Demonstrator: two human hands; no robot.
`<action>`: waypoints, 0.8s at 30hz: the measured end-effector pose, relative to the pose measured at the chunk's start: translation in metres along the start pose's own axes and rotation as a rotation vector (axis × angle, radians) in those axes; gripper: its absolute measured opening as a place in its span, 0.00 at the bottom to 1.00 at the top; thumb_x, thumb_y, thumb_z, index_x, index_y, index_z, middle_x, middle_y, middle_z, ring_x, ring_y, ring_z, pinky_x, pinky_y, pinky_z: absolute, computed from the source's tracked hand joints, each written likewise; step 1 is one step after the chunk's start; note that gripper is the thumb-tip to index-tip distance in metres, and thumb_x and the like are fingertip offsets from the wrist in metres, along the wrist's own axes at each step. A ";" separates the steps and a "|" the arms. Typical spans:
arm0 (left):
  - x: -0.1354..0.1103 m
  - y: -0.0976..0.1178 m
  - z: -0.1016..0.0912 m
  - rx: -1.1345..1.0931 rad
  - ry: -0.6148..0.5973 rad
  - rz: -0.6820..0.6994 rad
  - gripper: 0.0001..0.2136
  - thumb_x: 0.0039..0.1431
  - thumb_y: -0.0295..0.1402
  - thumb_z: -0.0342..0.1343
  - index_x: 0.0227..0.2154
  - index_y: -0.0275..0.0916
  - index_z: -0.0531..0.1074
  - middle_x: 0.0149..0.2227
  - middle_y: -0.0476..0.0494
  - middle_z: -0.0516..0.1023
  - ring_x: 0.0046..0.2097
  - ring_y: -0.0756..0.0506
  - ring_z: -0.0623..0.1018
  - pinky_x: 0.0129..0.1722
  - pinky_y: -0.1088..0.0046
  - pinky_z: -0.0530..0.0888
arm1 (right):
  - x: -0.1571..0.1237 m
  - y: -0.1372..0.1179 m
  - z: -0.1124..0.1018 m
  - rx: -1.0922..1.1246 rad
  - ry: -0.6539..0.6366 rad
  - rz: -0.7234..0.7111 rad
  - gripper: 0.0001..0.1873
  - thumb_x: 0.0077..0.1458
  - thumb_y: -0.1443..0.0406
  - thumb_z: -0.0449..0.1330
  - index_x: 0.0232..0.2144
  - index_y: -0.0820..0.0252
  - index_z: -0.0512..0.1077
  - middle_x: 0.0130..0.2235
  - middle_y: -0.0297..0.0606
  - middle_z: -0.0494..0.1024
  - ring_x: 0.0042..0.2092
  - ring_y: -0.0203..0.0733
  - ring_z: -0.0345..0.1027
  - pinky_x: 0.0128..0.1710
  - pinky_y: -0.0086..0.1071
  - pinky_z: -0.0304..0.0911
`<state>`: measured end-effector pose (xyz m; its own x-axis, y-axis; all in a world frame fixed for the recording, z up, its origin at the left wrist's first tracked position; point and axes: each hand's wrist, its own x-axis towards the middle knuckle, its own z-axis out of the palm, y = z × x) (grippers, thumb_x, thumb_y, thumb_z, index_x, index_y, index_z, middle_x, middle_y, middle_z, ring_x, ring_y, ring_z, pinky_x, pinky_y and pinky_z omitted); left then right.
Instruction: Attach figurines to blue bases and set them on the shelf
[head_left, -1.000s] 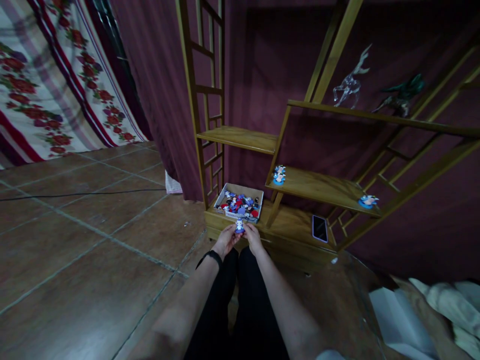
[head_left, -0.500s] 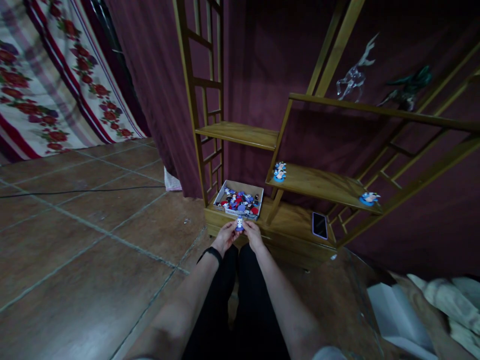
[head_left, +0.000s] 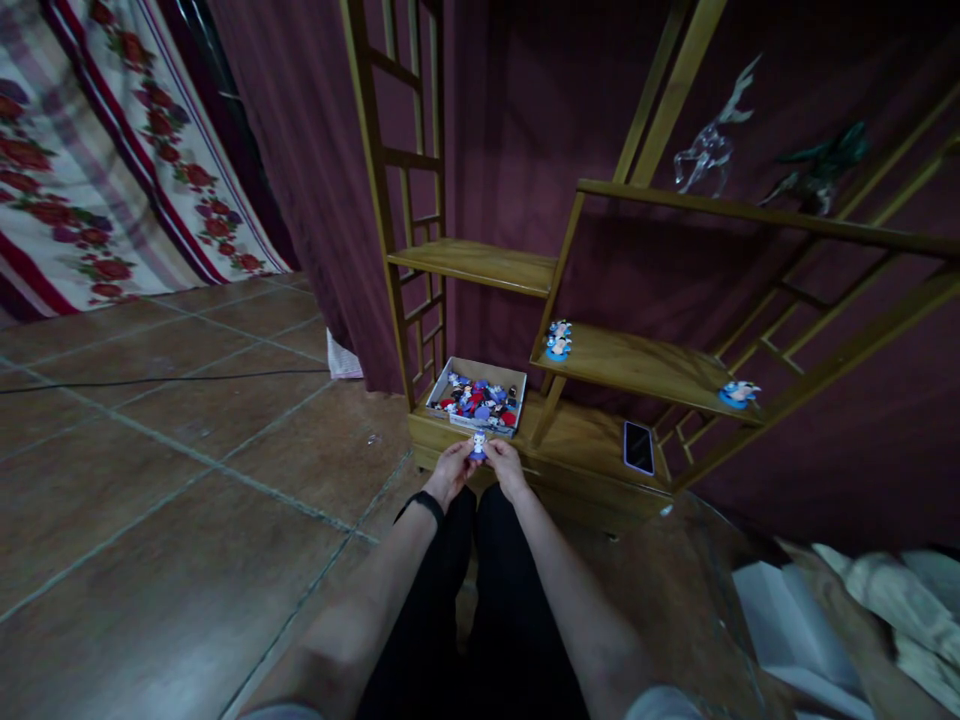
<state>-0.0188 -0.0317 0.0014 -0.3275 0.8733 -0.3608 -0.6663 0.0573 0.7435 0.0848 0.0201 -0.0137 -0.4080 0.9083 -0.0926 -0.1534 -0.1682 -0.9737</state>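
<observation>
A small white and purple figurine [head_left: 478, 444] is held upright just in front of the shelf's low base. My left hand [head_left: 452, 471] pinches it from the left side, a dark band round the wrist. From the other side my right hand [head_left: 506, 466] grips the same figurine with its fingertips. Right behind it, a white cardboard box [head_left: 520, 384] holds many small figurines in red, purple, black and white, lying in a jumble.
Small blue-based figurines [head_left: 558, 341] stand at the left end of the middle wooden shelf [head_left: 637, 362], and another figurine [head_left: 739, 394] at its right end. A phone [head_left: 639, 447] lies below. A clear deer ornament [head_left: 709, 150] stands on the upper shelf; a white box [head_left: 795, 620] is on the floor.
Hardly anything differs. Both hands keep the figurine in the same place, and the view has shifted very slightly.
</observation>
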 end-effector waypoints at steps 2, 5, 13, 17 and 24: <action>-0.002 0.001 0.000 0.007 -0.024 0.000 0.04 0.54 0.29 0.56 0.28 0.33 0.70 0.21 0.46 0.74 0.20 0.54 0.73 0.19 0.83 0.69 | 0.000 -0.001 0.001 0.011 0.023 -0.016 0.14 0.39 0.54 0.62 0.24 0.58 0.70 0.25 0.29 0.73 0.29 0.35 0.66 0.34 0.30 0.62; -0.006 0.003 0.001 0.028 -0.062 -0.002 0.03 0.54 0.27 0.55 0.30 0.33 0.71 0.22 0.45 0.75 0.22 0.53 0.74 0.22 0.81 0.71 | 0.000 -0.001 0.002 0.049 0.037 -0.030 0.14 0.39 0.55 0.62 0.28 0.57 0.72 0.29 0.31 0.75 0.31 0.37 0.67 0.35 0.31 0.63; -0.010 0.001 0.003 0.134 -0.106 0.047 0.15 0.41 0.17 0.60 0.35 0.33 0.73 0.26 0.45 0.77 0.25 0.52 0.75 0.25 0.80 0.70 | -0.001 -0.004 0.002 0.082 0.070 -0.057 0.19 0.38 0.59 0.64 0.36 0.56 0.75 0.39 0.35 0.78 0.42 0.43 0.69 0.45 0.35 0.62; -0.008 -0.005 0.002 0.169 -0.053 0.139 0.21 0.36 0.18 0.62 0.38 0.34 0.71 0.21 0.51 0.73 0.23 0.53 0.73 0.24 0.80 0.67 | 0.002 -0.001 0.001 0.125 0.074 -0.092 0.19 0.36 0.60 0.65 0.35 0.58 0.75 0.37 0.36 0.79 0.42 0.43 0.70 0.45 0.36 0.62; -0.005 -0.013 0.001 0.186 0.038 0.233 0.20 0.31 0.22 0.66 0.32 0.35 0.69 0.22 0.51 0.74 0.25 0.51 0.73 0.29 0.75 0.68 | 0.008 0.006 -0.001 0.151 0.108 -0.139 0.17 0.36 0.62 0.65 0.33 0.60 0.75 0.35 0.35 0.79 0.38 0.41 0.70 0.45 0.36 0.63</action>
<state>-0.0080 -0.0367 -0.0060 -0.4843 0.8549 -0.1861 -0.4372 -0.0523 0.8978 0.0820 0.0268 -0.0203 -0.2765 0.9610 0.0106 -0.3377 -0.0868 -0.9372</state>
